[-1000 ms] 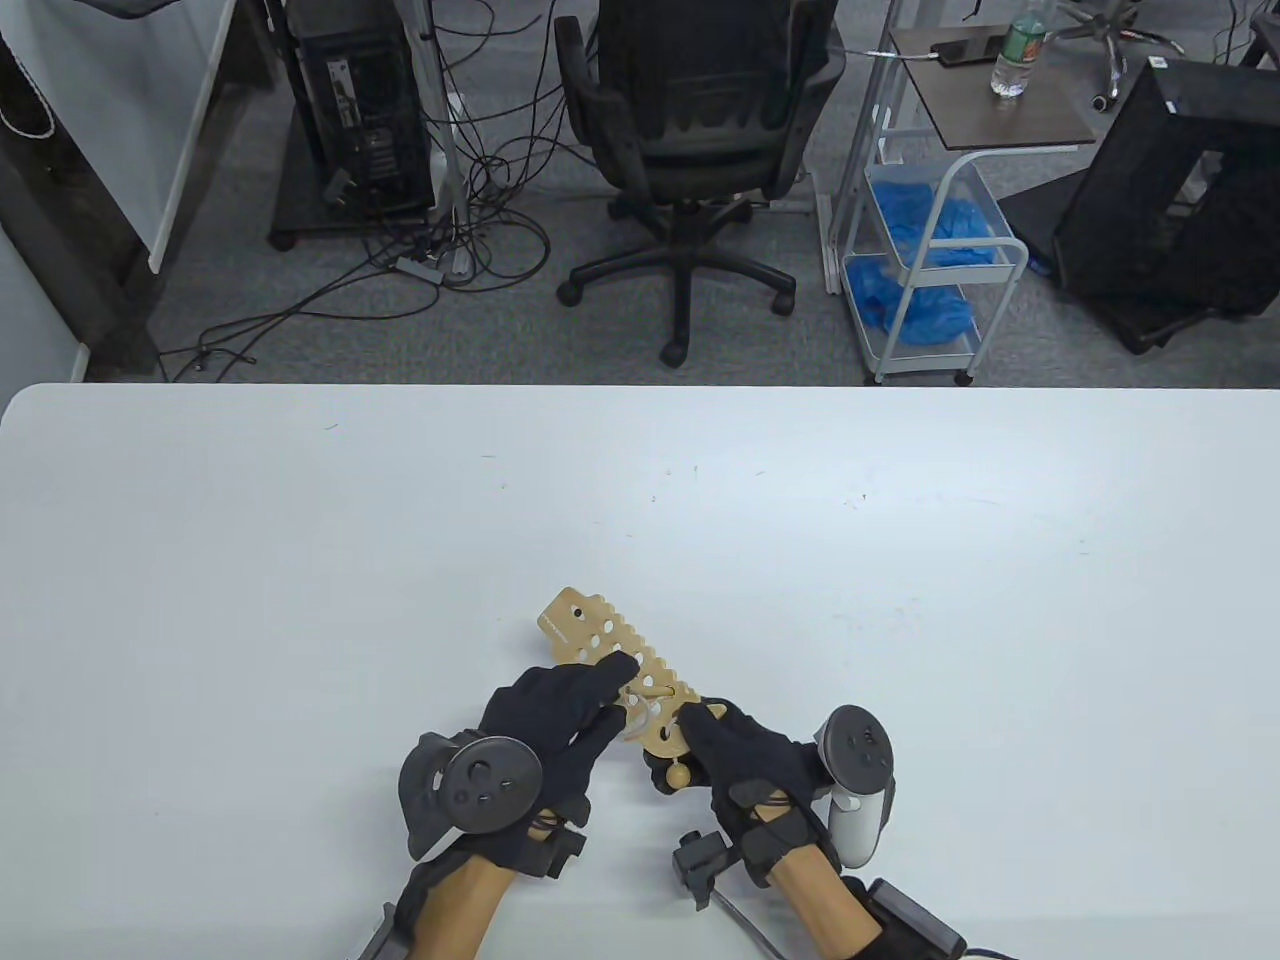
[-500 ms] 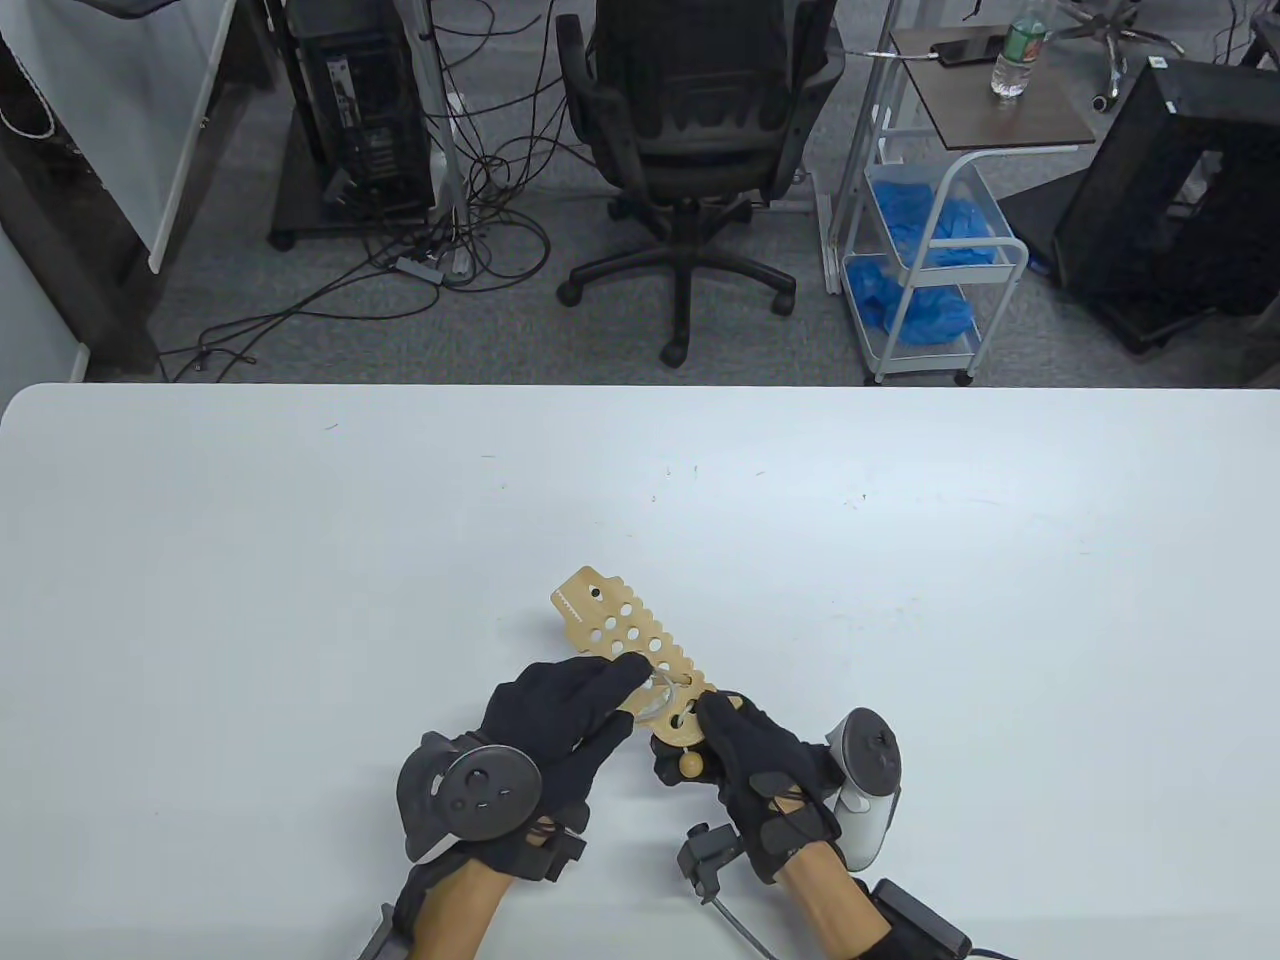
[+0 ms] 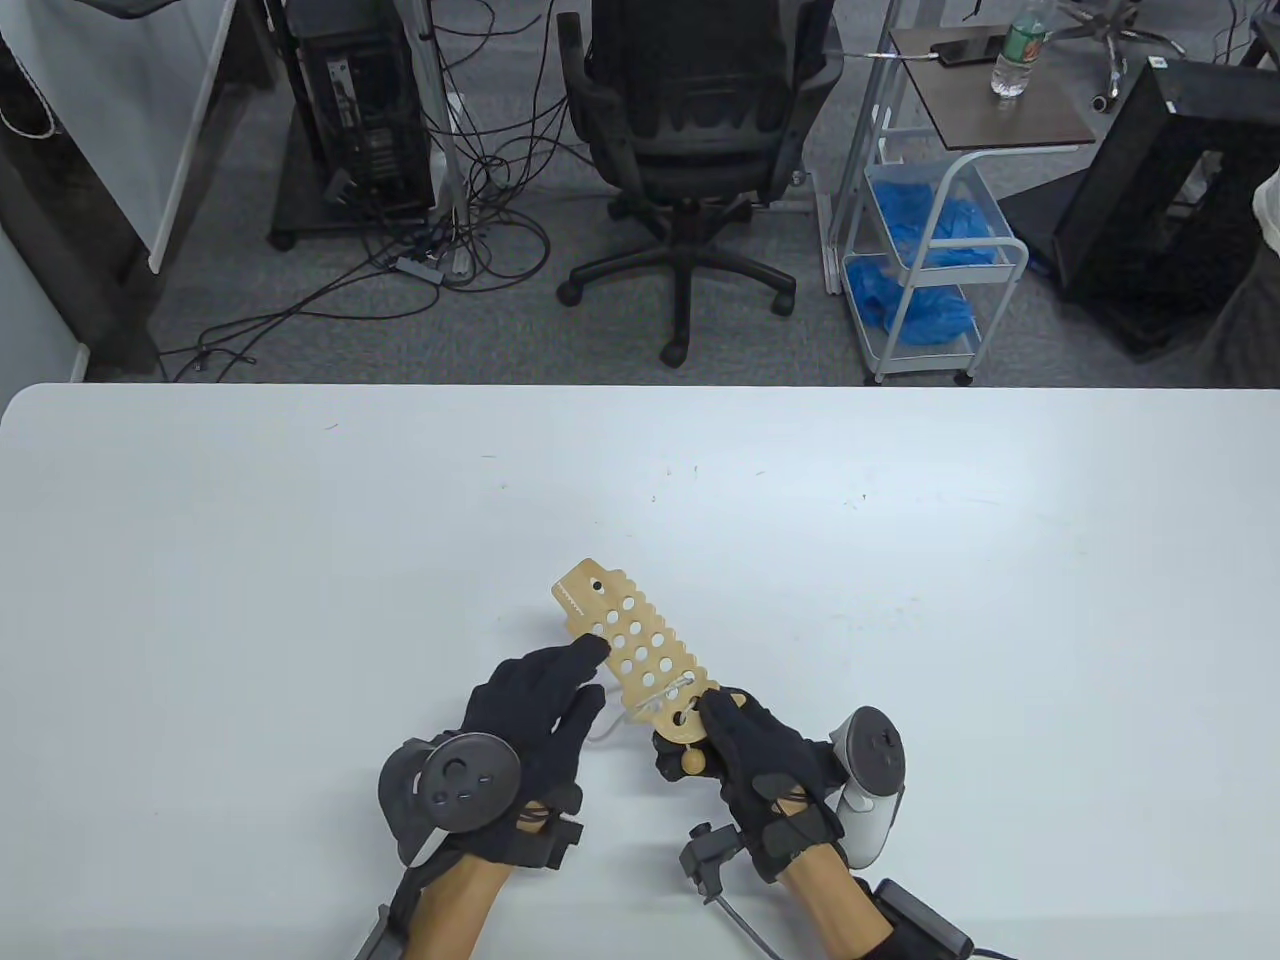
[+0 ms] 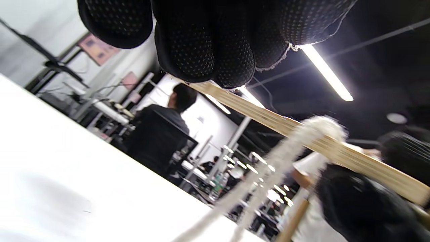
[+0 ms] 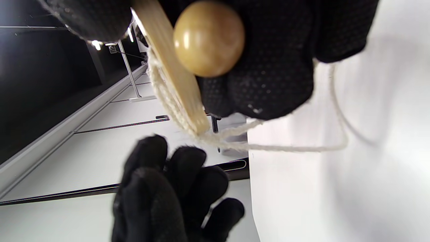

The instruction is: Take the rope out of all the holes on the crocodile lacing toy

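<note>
Right hand (image 3: 745, 745) pinched thin, stiff crocodile board (image 3: 635, 650) low-centre; left hand (image 3: 535, 700) loose (empty) beside limp rope (image 3: 655, 697), best pinched at its loop.

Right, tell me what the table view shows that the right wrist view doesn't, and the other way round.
Only the table view shows the flat wooden crocodile lacing board's rows of round holes, mostly empty, and the black office chair behind the white table. Only the right wrist view shows the thin white rope trailing in a loose loop from the board's edge. Both show the round wooden bead, the right hand gripping the board's near end, and the left hand beside it.
</note>
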`<action>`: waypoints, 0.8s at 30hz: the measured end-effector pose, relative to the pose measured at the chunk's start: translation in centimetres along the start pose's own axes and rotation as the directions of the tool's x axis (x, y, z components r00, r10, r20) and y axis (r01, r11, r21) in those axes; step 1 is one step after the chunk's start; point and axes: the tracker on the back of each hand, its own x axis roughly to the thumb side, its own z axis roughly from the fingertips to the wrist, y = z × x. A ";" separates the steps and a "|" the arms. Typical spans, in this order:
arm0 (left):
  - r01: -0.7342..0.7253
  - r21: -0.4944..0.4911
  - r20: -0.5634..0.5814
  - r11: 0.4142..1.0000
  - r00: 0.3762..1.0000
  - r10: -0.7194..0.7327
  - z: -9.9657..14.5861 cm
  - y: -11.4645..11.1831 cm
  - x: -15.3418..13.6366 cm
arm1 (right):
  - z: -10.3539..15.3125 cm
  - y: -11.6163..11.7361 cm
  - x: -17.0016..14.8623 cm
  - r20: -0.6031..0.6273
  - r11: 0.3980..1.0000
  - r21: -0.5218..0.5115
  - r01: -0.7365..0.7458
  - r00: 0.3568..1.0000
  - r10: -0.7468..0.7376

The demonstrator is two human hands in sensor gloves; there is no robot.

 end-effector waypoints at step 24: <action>-0.627 -0.493 -0.166 0.603 0.749 0.642 -0.3 -5.0 -0.9 | -0.1 2.8 1.0 0.017 0.903 0.378 0.204 0.974 -0.227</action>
